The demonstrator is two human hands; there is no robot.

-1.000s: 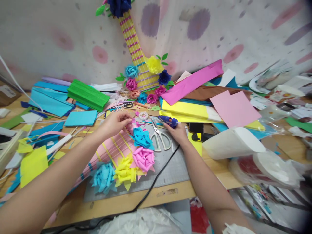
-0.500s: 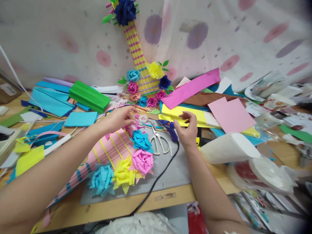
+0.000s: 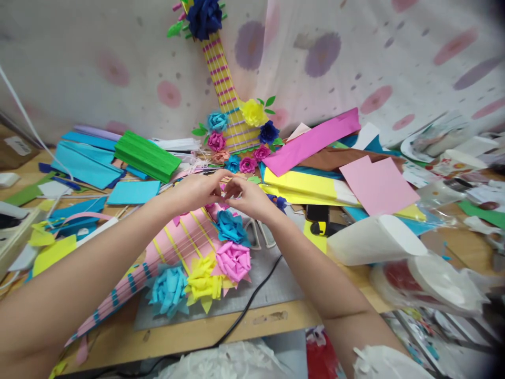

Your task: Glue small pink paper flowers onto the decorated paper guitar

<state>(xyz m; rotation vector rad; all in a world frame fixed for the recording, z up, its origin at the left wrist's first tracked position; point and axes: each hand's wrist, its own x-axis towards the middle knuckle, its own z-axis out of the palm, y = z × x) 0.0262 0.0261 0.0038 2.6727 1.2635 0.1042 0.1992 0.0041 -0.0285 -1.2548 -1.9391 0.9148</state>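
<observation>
My left hand point(image 3: 196, 190) and my right hand point(image 3: 249, 198) meet fingertip to fingertip above the top of a pink paper guitar point(image 3: 173, 252) lying on a grey mat point(image 3: 272, 276). Both pinch at something small and magenta that I cannot make out. The guitar bears a blue paper flower point(image 3: 230, 227), a pink one point(image 3: 233, 260), a yellow one point(image 3: 202, 281) and a light blue one point(image 3: 169, 289). A blue glue gun point(image 3: 278, 202) lies just past my right wrist, its black cord point(image 3: 252, 297) running toward me. White-handled scissors point(image 3: 260, 235) sit partly under my right forearm.
A yellow striped paper guitar point(image 3: 226, 97) with flowers leans on the spotted cloth at the back. Green point(image 3: 145, 156), blue point(image 3: 84, 163), magenta point(image 3: 311, 141), yellow point(image 3: 303, 184) and pink point(image 3: 379, 181) paper lie around. A white roll point(image 3: 374, 239) and plastic bags point(image 3: 434, 279) crowd the right.
My right hand let go of the glue gun, lifted and swung left to join my left hand. The left hand stayed at the guitar's top.
</observation>
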